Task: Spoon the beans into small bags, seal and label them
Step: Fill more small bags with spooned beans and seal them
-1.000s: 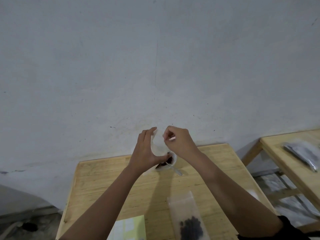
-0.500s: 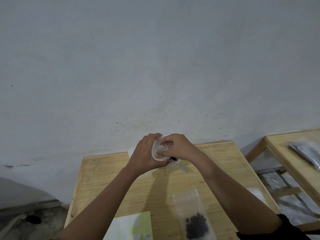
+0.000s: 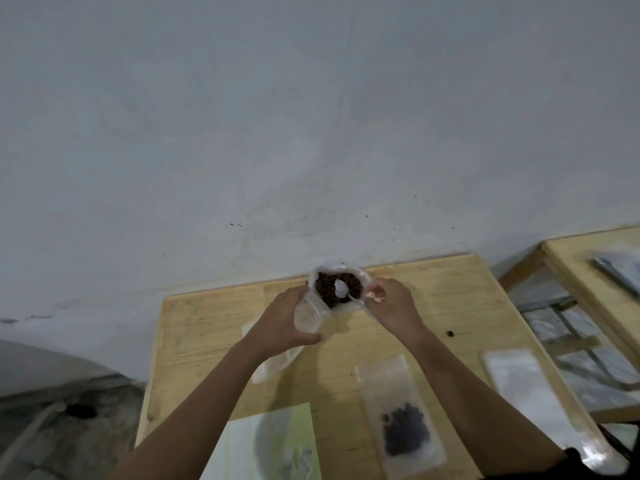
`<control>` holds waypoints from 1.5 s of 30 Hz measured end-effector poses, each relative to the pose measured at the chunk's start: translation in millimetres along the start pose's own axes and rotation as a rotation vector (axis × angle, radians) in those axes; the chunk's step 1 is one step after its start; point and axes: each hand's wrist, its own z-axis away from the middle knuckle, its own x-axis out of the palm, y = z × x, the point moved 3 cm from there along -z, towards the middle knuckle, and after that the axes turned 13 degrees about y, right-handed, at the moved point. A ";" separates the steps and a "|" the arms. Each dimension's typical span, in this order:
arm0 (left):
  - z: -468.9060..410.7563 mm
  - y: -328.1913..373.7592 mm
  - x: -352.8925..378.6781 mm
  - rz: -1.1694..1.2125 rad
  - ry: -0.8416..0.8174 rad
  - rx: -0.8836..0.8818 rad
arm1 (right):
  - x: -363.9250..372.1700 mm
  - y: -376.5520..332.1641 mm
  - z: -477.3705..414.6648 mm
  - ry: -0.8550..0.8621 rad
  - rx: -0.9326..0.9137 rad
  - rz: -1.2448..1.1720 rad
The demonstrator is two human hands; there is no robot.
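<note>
Beans [image 3: 329, 289] about to be spooned, centre frame.
My left hand [image 3: 282, 323] pinched an empty bag [image 3: 309, 315]; my right hand [image 3: 393, 306] gripped the spoon [image 3: 346, 292]. Sagging bag mouth could spill beans onto counter [image 3: 433, 306].

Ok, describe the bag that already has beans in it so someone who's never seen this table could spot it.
Start at the wooden table against the grey wall. Near its front edge, beside the right forearm, the clear bag lies flat. It alone holds a dark clump of beans at its near end; the bag to its right looks empty.
</note>
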 end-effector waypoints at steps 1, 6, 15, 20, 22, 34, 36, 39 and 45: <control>-1.0 -2.7 6.1 -0.015 -0.018 -0.024 | 6.1 12.3 -1.9 -0.034 0.006 0.061; -13.1 -10.5 25.9 -0.061 -0.056 -0.102 | 32.0 43.4 -8.5 -0.261 0.151 0.097; -38.4 -16.8 45.1 -0.024 -0.137 -0.179 | 34.0 48.0 -31.4 0.154 0.224 -0.525; -44.8 -18.5 53.6 0.005 -0.107 -0.210 | 40.5 55.2 -38.6 0.192 0.348 -0.648; -43.0 -16.6 54.9 0.040 -0.063 -0.199 | 45.5 60.3 -38.1 0.156 0.447 -0.739; -26.3 -22.7 64.6 0.023 0.001 -0.161 | 29.3 60.5 -32.5 0.200 0.739 -1.005; -26.3 -21.4 65.9 0.000 0.002 -0.142 | 17.2 63.3 -30.6 0.225 0.738 -1.023; -25.6 -19.2 66.7 -0.017 0.004 -0.127 | 2.2 63.1 -25.6 0.203 0.678 -1.012; -25.2 -24.6 70.2 -0.047 0.007 -0.111 | -2.0 48.2 -9.9 0.045 0.346 -0.806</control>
